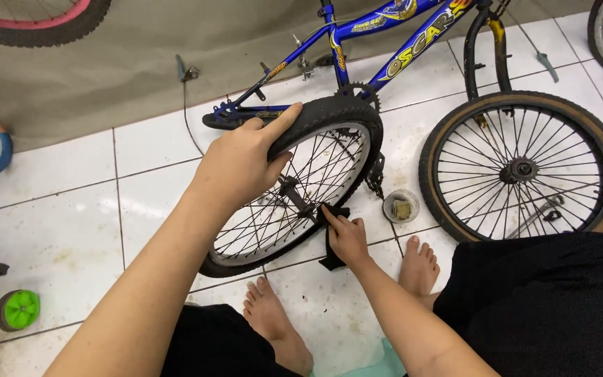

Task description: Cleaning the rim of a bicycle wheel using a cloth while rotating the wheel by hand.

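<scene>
Both hands are on the loose wheel (294,188) standing on the floor tiles (71,230): my left hand (242,164) grips its tire, my right hand (347,237) pinches a black rag (333,244) against the hub, wiping seemingly unfinished.

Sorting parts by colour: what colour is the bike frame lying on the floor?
The bike frame is blue with yellow graphics, clearest in the head view.

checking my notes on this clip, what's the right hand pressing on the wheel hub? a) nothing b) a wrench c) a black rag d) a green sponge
c: the right hand presses a black rag against the hub of the wheel, which the left hand steadies by the tyre.
</scene>
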